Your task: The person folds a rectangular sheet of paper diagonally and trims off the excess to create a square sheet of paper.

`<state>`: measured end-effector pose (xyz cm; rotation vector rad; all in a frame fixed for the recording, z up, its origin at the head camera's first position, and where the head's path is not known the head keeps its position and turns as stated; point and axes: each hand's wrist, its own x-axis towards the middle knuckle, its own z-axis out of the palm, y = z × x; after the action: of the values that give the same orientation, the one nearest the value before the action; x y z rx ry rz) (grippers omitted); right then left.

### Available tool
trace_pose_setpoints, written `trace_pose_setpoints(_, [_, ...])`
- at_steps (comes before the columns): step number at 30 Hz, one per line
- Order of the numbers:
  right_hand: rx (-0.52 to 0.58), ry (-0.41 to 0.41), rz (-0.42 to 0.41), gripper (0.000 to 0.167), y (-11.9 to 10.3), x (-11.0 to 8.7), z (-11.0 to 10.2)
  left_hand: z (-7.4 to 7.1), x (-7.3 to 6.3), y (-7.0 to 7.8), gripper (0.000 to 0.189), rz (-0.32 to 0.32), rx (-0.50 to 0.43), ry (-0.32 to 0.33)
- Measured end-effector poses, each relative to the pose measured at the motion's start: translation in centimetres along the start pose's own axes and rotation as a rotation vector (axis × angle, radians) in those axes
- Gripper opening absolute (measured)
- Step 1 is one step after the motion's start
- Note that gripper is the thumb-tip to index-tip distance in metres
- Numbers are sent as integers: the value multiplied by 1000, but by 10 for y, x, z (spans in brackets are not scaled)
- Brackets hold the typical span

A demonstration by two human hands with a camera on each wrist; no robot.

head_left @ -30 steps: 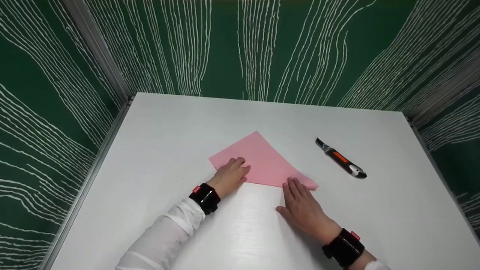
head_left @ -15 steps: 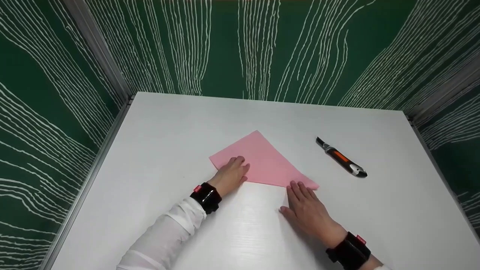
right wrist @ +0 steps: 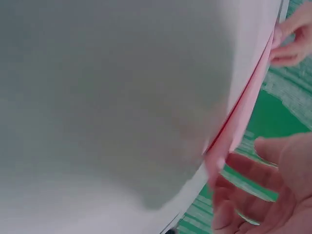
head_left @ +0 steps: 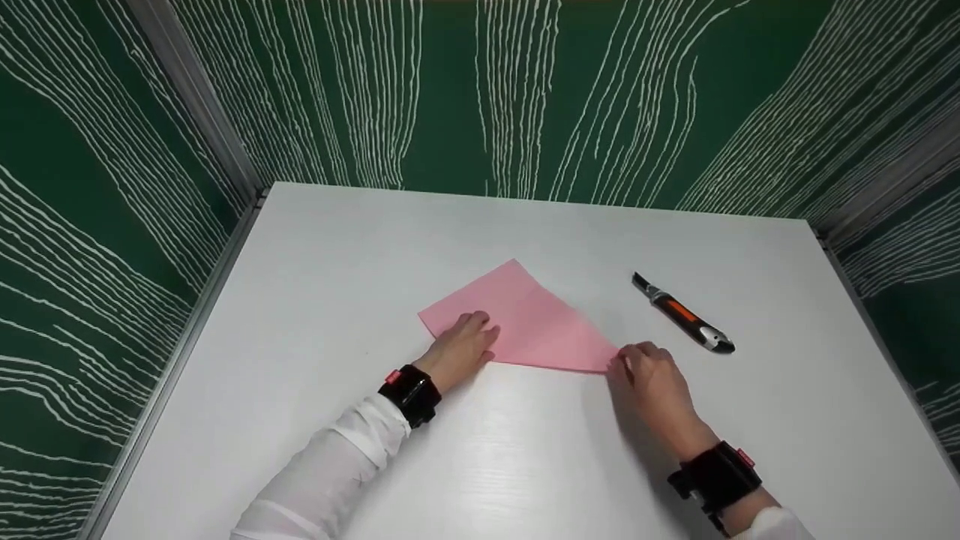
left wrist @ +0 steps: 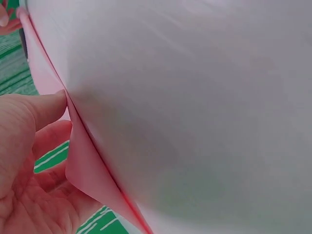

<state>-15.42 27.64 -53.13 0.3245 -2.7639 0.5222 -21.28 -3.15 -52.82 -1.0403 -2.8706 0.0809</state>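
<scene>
A folded sheet of pink paper (head_left: 534,319) lies on the white table, its far corner pointing at the back wall. My left hand (head_left: 461,349) rests on its left part with fingers loosely spread; the left wrist view shows the thumb (left wrist: 51,106) at the paper's near edge. At the right corner, the bent fingertips of my right hand (head_left: 658,390) pinch the paper. In the right wrist view, that corner reaches the curled fingers (right wrist: 243,197), and the paper edge looks slightly parted. The very tip of the corner is hidden by the hand in the head view.
A utility knife (head_left: 686,319) with a black and orange handle lies to the right of the paper, beyond my right hand. Green walls (head_left: 442,97) with white wavy lines enclose the white table (head_left: 337,262) at the back and sides.
My right hand, earlier lying flat with straight fingers on the paper's near right edge, has slid right and bent its fingers onto the corner. My left hand has stayed put.
</scene>
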Motion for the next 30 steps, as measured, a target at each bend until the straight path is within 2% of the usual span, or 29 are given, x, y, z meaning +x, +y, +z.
trace_pose_setpoints(3, [83,-44,94,10,9,6,-5,-2,0,0,41,-9,-7,-17])
trace_pose_setpoints(8, [190,-248,317,23,20,7,-13,-2,2,0,43,-26,-100,-43])
trace_pose_setpoints(11, [223,-328,399,29,25,6,-19,-1,3,0,43,-31,-142,-55])
trace_pose_setpoints(14, [290,-362,407,28,28,5,-22,-2,3,-1,43,-30,-148,-56])
trace_pose_setpoints(17, [421,-396,442,26,32,5,-24,-2,2,-2,42,-25,-145,-48])
trace_pose_setpoints(23, [687,-431,532,27,38,2,-25,-1,1,-5,42,-12,-222,-29])
trace_pose_setpoints(27, [754,-439,575,26,40,0,-24,0,-1,-8,43,-5,-244,-44])
trace_pose_setpoints(30, [781,-453,645,25,40,-1,-24,0,-1,-10,42,-6,-278,-54])
